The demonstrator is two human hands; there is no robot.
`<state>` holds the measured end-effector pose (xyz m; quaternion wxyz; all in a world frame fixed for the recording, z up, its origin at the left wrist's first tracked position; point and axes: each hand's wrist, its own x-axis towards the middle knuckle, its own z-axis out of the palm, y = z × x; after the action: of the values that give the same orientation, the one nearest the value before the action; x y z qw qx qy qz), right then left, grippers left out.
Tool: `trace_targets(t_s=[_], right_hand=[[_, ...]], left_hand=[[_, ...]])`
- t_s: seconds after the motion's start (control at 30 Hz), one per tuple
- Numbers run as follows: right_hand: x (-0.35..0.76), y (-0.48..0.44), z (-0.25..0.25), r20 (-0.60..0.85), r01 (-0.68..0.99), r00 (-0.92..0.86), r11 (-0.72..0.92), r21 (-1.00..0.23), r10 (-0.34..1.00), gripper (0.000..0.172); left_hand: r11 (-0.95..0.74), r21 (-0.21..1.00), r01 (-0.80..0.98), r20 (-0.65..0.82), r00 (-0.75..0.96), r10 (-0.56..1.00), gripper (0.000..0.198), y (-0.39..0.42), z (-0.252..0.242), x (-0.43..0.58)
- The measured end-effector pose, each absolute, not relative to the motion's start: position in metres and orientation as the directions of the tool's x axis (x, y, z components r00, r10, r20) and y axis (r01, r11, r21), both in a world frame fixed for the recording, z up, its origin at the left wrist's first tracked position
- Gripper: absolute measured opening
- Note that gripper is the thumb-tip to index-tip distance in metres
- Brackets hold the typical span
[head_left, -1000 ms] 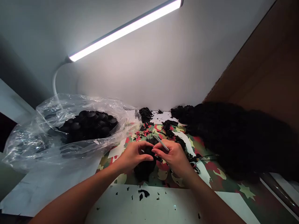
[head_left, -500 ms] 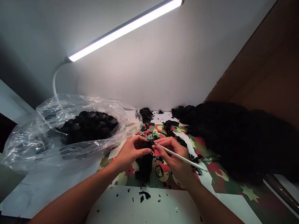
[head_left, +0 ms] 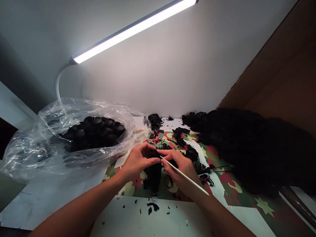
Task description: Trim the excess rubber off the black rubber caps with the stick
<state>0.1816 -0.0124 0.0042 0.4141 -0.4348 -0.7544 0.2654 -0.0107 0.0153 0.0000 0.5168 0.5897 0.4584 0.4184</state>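
The left hand pinches the black piece firmly while the right hand grips the white stick, so light pressure seems best.

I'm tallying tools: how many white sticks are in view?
1. The stick is in the right hand, its tip by the black part in the left hand. Others could be hidden under the large heap.

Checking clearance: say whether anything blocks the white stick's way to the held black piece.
Nothing visible does. The white stick in the right hand has its tip beside the black piece in the left hand. Contact is unclear.
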Motion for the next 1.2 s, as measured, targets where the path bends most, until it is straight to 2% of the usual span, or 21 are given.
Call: trace_targets(t_s=[0.1, 0.17, 0.33, 0.43, 0.5, 0.57, 0.63, 0.7, 0.87, 1.0, 1.1, 1.2], right_hand=[[0.179, -0.012, 0.002, 0.45, 0.471, -0.301, 0.542, -0.696, 0.841, 0.015], [0.181, -0.007, -0.002, 0.462, 0.53, -0.262, 0.527, -0.665, 0.847, 0.017], [0.2, 0.012, -0.004, 0.321, 0.673, -0.117, 0.313, -0.671, 0.94, 0.016], [0.203, 0.013, 0.003, 0.278, 0.6, -0.129, 0.298, -0.743, 0.952, 0.02], [0.201, 0.01, 0.008, 0.312, 0.516, -0.142, 0.339, -0.786, 0.939, 0.023], [0.199, 0.006, 0.009, 0.362, 0.438, -0.12, 0.376, -0.816, 0.925, 0.018], [0.197, 0.003, 0.008, 0.382, 0.337, -0.098, 0.392, -0.856, 0.919, 0.012], [0.194, 0.001, 0.006, 0.356, 0.256, -0.11, 0.372, -0.892, 0.928, 0.018], [0.181, -0.007, 0.005, 0.339, 0.314, -0.247, 0.406, -0.859, 0.908, 0.022], [0.174, -0.009, 0.003, 0.426, 0.352, -0.197, 0.469, -0.81, 0.883, 0.018], [0.174, -0.009, 0.0, 0.474, 0.383, -0.197, 0.512, -0.769, 0.858, 0.013], [0.174, -0.01, -0.001, 0.466, 0.382, -0.218, 0.514, -0.768, 0.857, 0.012]], left_hand=[[-0.095, 0.983, 0.158, 0.063, 0.194, 0.979, 0.029, 0.012, 0.004, -0.01], [-0.116, 0.984, 0.134, 0.085, 0.216, 0.973, 0.029, 0.007, 0.009, -0.009], [0.077, 0.989, -0.125, -0.018, 0.414, 0.91, 0.035, -0.002, 0.018, -0.007], [0.144, 0.964, -0.222, -0.036, 0.428, 0.903, 0.038, 0.003, 0.013, -0.01], [0.147, 0.955, -0.259, -0.029, 0.412, 0.911, 0.043, 0.009, 0.007, -0.013], [0.161, 0.95, -0.266, -0.039, 0.412, 0.91, 0.046, 0.014, 0.003, -0.015], [0.194, 0.945, -0.263, -0.071, 0.413, 0.908, 0.043, 0.016, 0.0, -0.015], [0.224, 0.938, -0.266, -0.101, 0.408, 0.907, 0.038, 0.015, 0.0, -0.015], [0.141, 0.947, -0.29, -0.039, 0.332, 0.943, 0.036, 0.01, 0.001, -0.011], [0.054, 0.982, -0.18, 0.005, 0.314, 0.949, 0.032, 0.007, 0.006, -0.01], [-0.115, 0.989, 0.095, 0.075, 0.348, 0.935, 0.036, 0.008, 0.011, -0.011], [-0.292, 0.895, 0.337, 0.156, 0.376, 0.913, 0.041, 0.01, 0.012, -0.013]])
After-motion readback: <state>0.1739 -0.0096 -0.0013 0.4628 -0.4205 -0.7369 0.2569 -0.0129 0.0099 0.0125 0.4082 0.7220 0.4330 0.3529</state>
